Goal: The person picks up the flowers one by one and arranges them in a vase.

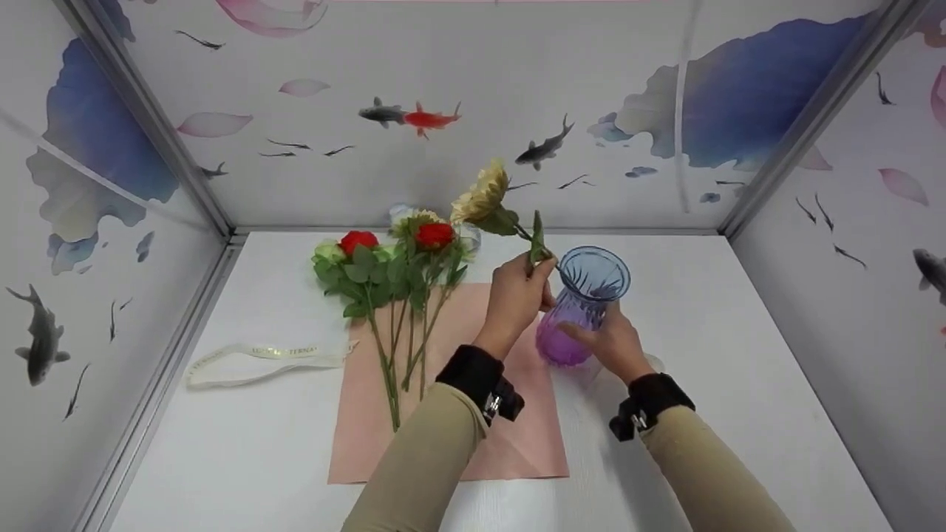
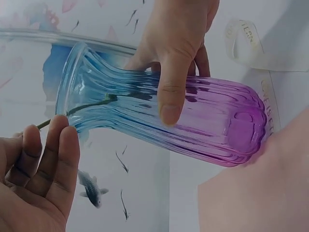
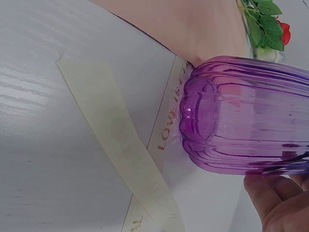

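In the head view my left hand (image 1: 514,303) pinches the stem of a yellow flower (image 1: 484,199), its bloom leaning up to the left. The stem's lower end (image 2: 89,105) passes through the mouth of a glass vase (image 1: 563,341), as the left wrist view shows. Blue at its flared rim and purple at its ribbed base, the vase tilts slightly. My right hand (image 1: 617,343) grips its side, with the thumb (image 2: 171,101) across the glass. Part of the left fingers is hidden in the head view. Whether the vase's base touches the table, I cannot tell.
Red and pale flowers (image 1: 434,236) with long green stems lie left of my hands, partly on pink wrapping paper (image 1: 510,451). A cream ribbon with gold lettering (image 1: 273,353) loops at the left, and another ribbon piece (image 3: 116,130) lies near the vase. Printed panels surround the white table.
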A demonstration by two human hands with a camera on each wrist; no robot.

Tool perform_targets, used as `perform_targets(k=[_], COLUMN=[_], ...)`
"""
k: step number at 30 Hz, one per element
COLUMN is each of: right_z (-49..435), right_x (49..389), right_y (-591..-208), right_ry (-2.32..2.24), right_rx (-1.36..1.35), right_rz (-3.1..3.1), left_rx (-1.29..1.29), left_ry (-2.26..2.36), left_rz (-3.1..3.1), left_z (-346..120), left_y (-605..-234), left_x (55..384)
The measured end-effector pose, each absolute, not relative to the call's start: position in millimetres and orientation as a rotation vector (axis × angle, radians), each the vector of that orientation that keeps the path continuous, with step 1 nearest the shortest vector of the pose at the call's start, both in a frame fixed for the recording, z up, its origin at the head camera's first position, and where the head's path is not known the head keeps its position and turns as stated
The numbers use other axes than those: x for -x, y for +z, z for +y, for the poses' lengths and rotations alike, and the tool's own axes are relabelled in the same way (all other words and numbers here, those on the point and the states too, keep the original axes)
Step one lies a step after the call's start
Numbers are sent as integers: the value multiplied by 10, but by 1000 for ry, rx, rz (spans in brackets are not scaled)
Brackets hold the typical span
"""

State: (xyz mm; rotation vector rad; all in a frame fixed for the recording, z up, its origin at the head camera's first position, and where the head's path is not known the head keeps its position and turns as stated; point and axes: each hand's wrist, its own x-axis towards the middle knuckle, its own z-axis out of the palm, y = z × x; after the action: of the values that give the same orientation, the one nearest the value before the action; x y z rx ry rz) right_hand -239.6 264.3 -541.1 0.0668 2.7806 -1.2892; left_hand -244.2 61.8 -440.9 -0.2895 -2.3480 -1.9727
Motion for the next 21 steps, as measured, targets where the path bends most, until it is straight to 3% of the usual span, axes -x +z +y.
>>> perform_targets(k=[21], right_z=[2668], right_x=[2364], right_y=[-5437], right_ry=[-1314], right_rx=[-34], right_rz=[2848], left_rx=[264], left_ry=[-1864], left_rz=[-2501], left_z=[855], left_y=[-4553], left_x=[2451])
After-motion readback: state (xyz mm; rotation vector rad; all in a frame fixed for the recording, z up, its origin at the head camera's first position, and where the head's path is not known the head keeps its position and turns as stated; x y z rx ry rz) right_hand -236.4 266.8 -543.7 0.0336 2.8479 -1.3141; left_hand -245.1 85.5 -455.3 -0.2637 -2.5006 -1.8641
